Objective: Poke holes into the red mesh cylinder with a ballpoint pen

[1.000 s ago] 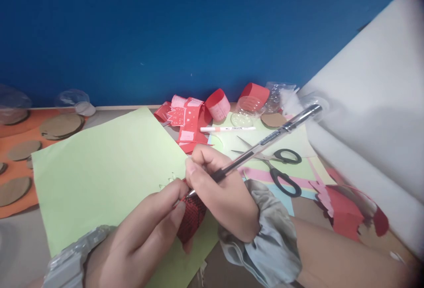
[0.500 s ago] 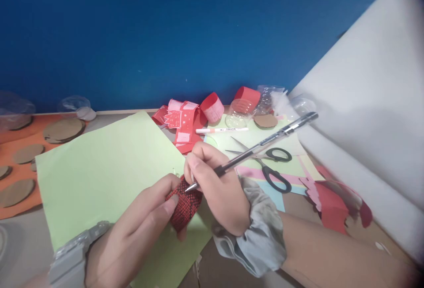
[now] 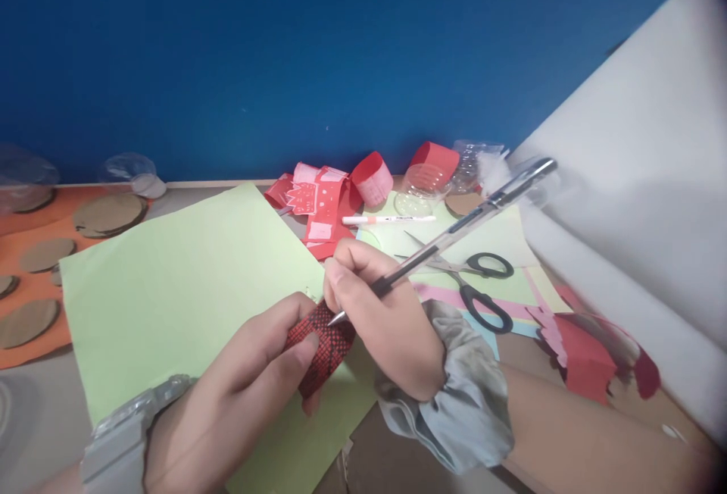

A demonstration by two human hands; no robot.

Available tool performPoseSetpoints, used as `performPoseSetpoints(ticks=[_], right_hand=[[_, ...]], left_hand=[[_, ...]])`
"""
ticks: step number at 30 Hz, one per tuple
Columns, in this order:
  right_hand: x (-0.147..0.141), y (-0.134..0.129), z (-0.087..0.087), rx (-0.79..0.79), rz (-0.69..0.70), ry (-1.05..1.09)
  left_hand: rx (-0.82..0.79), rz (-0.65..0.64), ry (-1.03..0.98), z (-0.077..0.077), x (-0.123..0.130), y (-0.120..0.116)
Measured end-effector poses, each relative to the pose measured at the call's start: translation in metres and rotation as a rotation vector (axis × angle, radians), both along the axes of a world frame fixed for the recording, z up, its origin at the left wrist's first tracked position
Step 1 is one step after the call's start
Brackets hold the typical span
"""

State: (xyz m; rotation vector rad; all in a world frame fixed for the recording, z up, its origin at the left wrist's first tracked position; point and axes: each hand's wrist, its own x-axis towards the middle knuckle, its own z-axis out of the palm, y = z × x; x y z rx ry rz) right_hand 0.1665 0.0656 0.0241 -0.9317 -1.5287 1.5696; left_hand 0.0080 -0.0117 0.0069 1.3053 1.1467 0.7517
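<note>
My left hand point(image 3: 244, 373) pinches a small curved red piece with a dark criss-cross pattern point(image 3: 329, 350), thumb on its face and fingers behind it. My right hand point(image 3: 380, 320) grips a clear-barrelled pen point(image 3: 448, 240), whose metal tip rests on or just over the red piece. The pen leans up to the right. A large light green sheet of paper point(image 3: 187, 274) lies beneath both hands. Open-bladed scissors point(image 3: 466, 274) with black handles lie right of my right hand.
Red and pink paper pieces point(image 3: 323, 198), a white marker point(image 3: 391, 219) and clear plastic cups point(image 3: 423, 187) line the back. Cardboard discs point(image 3: 107, 214) sit on orange paper point(image 3: 51, 240) at left. Torn red paper point(image 3: 585, 354) lies at right, beside a white panel point(image 3: 641, 176).
The view has shifted slightly, so the scissors and red paper appear further right. The pen tip and red piece sit slightly right of before in the picture. Both grips are unchanged.
</note>
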Motion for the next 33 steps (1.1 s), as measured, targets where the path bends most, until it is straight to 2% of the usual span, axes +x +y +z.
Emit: performPoseSetpoints(ticks=[5, 11, 21, 33], right_hand=[[0.001, -0.005, -0.001, 0.034, -0.001, 0.057], [0.001, -0.009, -0.003, 0.016, 0.045, 0.024], [-0.001, -0.010, 0.004, 0.006, 0.017, -0.081], [0.002, -0.005, -0.007, 0.047, 0.075, -0.029]], left_hand=[[0.075, 0.074, 0.000, 0.005, 0.006, 0.000], [0.146, 0.048, -0.032, 0.002, 0.007, 0.001], [0.121, -0.003, -0.069, 0.003, 0.004, 0.003], [0.079, 0.073, 0.019, 0.006, 0.006, 0.002]])
